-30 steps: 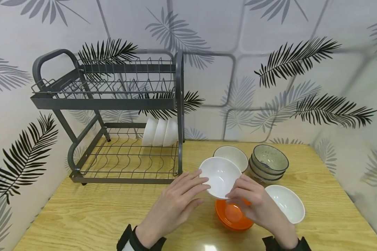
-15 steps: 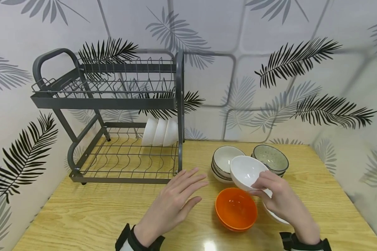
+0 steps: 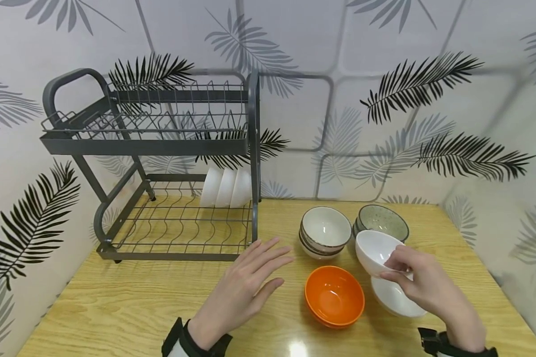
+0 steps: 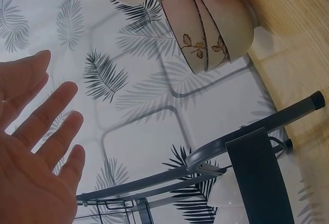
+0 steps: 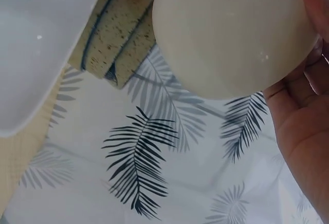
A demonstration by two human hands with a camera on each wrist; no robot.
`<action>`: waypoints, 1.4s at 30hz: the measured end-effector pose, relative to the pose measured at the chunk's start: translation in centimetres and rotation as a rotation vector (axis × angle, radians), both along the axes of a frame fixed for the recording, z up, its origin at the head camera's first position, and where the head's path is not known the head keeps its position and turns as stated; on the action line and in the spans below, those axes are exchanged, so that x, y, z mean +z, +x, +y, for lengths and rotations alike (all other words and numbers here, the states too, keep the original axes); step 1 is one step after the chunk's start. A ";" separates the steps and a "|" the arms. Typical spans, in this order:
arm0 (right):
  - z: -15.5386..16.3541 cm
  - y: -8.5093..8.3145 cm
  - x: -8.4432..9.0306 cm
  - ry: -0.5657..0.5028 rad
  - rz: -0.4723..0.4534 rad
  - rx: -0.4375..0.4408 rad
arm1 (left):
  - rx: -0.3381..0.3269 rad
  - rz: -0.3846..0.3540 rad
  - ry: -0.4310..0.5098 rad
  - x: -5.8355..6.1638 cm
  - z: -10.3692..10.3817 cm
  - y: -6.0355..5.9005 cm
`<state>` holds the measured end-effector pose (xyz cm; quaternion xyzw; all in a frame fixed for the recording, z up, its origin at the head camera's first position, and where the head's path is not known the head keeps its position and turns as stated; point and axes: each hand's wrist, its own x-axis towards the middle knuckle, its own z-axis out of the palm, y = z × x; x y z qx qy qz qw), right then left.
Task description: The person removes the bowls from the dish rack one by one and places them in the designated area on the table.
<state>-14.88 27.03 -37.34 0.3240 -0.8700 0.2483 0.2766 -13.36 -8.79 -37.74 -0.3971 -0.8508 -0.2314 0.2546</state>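
Since a second ago, when both hands held the white bowl (image 3: 375,253) over the orange bowl (image 3: 335,296), the right hand (image 3: 422,285) has carried it alone to the right, and it now hangs tilted just above another white bowl (image 3: 397,300) lying on the wooden table (image 3: 138,307). That hand's fingers curl over the rim, pinching the bowl, with the wrist angled in from the lower right. Meanwhile the left hand (image 3: 245,287) has let go and hovers palm down over the table, fingers straight and slightly spread, holding nothing, just in front of the grey dish rack (image 3: 152,144). Behind the orange bowl stand a stack of cream bowls (image 3: 325,232) and a stack of speckled bowls (image 3: 381,223).
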 end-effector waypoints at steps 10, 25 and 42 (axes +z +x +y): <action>2.2 1.2 0.8 0.023 -0.108 -0.116 | 0.006 0.010 0.002 0.0 -0.1 -0.1; 2.8 1.1 0.1 0.156 -0.473 -0.122 | 0.009 0.003 -0.009 -0.2 -0.1 -0.2; 1.7 -0.5 -1.2 0.272 -0.693 -0.169 | 0.001 0.005 -0.012 -0.4 -0.2 -0.3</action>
